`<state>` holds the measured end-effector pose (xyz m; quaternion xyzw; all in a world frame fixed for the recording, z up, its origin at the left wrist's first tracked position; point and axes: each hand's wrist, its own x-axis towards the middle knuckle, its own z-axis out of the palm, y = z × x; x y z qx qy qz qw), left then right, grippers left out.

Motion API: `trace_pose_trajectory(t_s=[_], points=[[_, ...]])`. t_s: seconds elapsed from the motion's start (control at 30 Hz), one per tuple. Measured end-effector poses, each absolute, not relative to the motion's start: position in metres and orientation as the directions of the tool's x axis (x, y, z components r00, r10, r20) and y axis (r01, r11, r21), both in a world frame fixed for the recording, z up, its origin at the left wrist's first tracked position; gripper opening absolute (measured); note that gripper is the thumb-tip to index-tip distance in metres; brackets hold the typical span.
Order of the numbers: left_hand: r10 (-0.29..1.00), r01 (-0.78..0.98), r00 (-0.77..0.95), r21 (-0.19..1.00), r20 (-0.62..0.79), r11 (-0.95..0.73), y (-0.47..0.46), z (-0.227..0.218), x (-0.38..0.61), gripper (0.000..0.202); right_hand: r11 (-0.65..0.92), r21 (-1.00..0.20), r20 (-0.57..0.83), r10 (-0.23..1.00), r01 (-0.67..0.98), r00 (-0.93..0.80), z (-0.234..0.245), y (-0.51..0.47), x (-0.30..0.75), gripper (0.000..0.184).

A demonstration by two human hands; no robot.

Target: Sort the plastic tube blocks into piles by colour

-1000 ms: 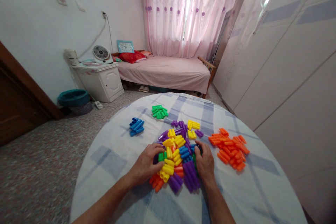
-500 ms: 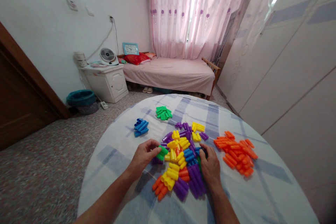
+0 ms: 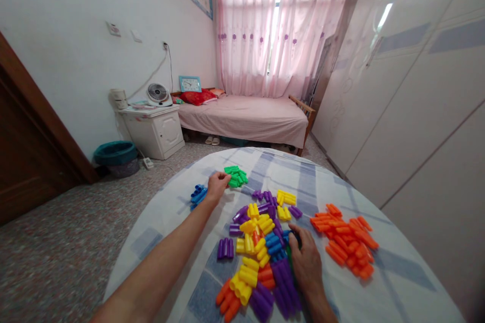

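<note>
Over the left edge of a pile of green plastic tube pieces (image 3: pixel 238 177) reaches my left hand (image 3: pixel 218 184), fingertips pinched on a green piece at the pile's side. My right hand (image 3: pixel 306 257) is bent at the right side of a mixed heap, its thumb and forefinger around the end of a blue plastic piece (image 3: pixel 273 243); what lies under the palm is mostly hidden, with a bit of green showing. Yellow pieces (image 3: pixel 248 275), purple pieces (image 3: pixel 286 287) and orange pieces (image 3: pixel 228 302) make up the heap. A purple triple piece (image 3: pixel 226 249) lies apart at its left.
An orange pile (image 3: pixel 346 239) lies right of my right hand. Blue tubes (image 3: pixel 197 195) sit partly behind my left wrist. The round table wears a checked cloth (image 3: pixel 170 242). Beyond stand a bed (image 3: pixel 246 116), a white cabinet (image 3: pixel 166 131) and a bin (image 3: pixel 115 156).
My left hand has moved away from the heap to the far green pile, taking the green piece there. The purple triple piece it covered now shows. The right hand stays at the heap.
</note>
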<state>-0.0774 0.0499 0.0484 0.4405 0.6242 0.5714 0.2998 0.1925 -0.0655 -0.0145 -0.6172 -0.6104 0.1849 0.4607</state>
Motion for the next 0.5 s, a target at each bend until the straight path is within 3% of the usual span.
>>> trace_pose_trajectory(t_s=[0.2,0.33,0.5], points=[[0.886,0.4,-0.411,0.916,0.214,-0.036,0.057,0.052,-0.075,0.03,0.171,-0.791,0.33,0.928,0.588,0.174,-0.012,-0.067,0.192,0.036],[0.948,0.483,-0.212,0.869,0.239,-0.111,0.01,0.038,-0.068,0.027,0.183,-0.795,0.341,0.923,0.579,0.178,-0.011,-0.066,0.19,0.034],[0.967,0.546,0.071,0.802,0.243,-0.242,-0.046,0.016,-0.047,0.038,0.182,-0.807,0.339,0.922,0.562,0.187,-0.01,-0.067,0.19,0.034]])
